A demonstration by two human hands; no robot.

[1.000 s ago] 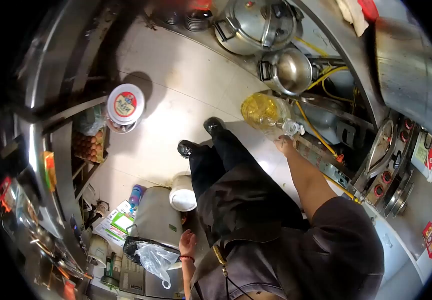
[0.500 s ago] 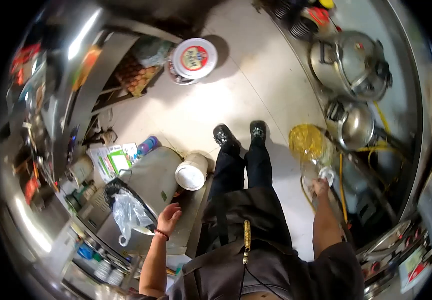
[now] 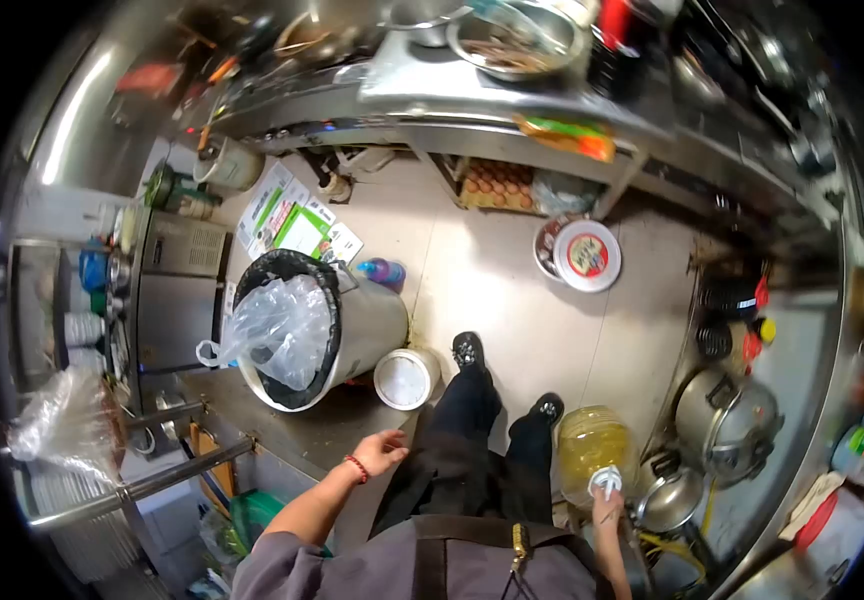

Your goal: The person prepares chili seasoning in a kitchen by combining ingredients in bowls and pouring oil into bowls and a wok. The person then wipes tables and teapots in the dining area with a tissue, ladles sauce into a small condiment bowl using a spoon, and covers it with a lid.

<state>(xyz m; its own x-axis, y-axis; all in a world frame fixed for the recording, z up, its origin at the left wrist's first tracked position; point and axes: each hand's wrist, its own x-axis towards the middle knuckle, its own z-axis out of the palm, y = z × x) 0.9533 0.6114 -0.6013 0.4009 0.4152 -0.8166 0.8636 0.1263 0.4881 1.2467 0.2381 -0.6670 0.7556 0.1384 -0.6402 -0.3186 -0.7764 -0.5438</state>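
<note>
A large see-through plastic jug of yellow liquid hangs at my right side, low beside my leg. My right hand is closed at its white top; whether the fingers wrap a handle or the neck is hard to see. My left hand, with a red bead bracelet at the wrist, hangs with loose, parted fingers and holds nothing. A small white bucket stands just beyond it. Past that is a big metal bin with a black liner and a clear plastic bag on top.
Pressure cooker and steel pot sit to the right. Ahead, a lidded tub stands on the floor by a tray of eggs under the steel counter. A purple bottle lies by the bin.
My view has swung left, bringing the counter ahead and the bin's open top into sight. My feet have stepped apart. The jug stays in my right hand; my left hand remains free.
</note>
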